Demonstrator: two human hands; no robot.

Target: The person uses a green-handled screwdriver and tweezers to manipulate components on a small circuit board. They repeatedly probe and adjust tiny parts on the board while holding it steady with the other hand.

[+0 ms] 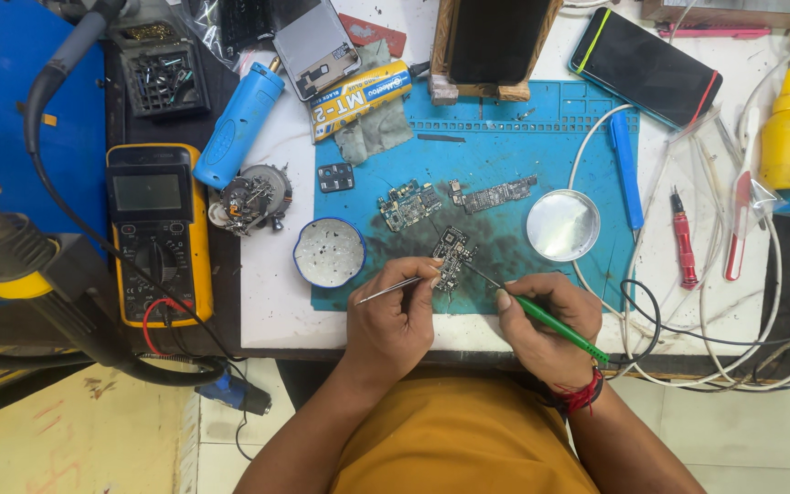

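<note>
One small circuit board (453, 257) pinched at its near-left edge by the left hand (395, 316), fingers together on it along with slim metal tweezers (388, 290) jutting left from the same grip; board held just above the near part of the blue work mat (514, 137). Green-handled soldering iron (555, 327) clamped pen-style in the right hand (546, 316), its thin tip (477, 272) touching or just beside the board's right edge. Two more bare boards lying farther back on the mat: one mid-mat (407, 205), one longer strip (497, 194) to its right. One small dark camera module (335, 177) at the mat's far left. Two round dishes: blue-rimmed tin (328, 252) to the left of the held board, shiny metal lid (562, 225) to the right. One yellow multimeter (158, 230) well to the left, one blue cylindrical tool (239, 125) beside it, one yellow squeeze bottle (786, 133) at far right, one dark phone (646, 66) at far right of the bench. Likely risks: tip sliding off and bridging neighbouring pads, since only a fingertip pinch steadies the board; too long a dwell lifting a pad; fingers scorched, being so near the hot tip; trailing cable (651, 320) snagging among the white wires (733, 302) and tugging the iron.
</note>
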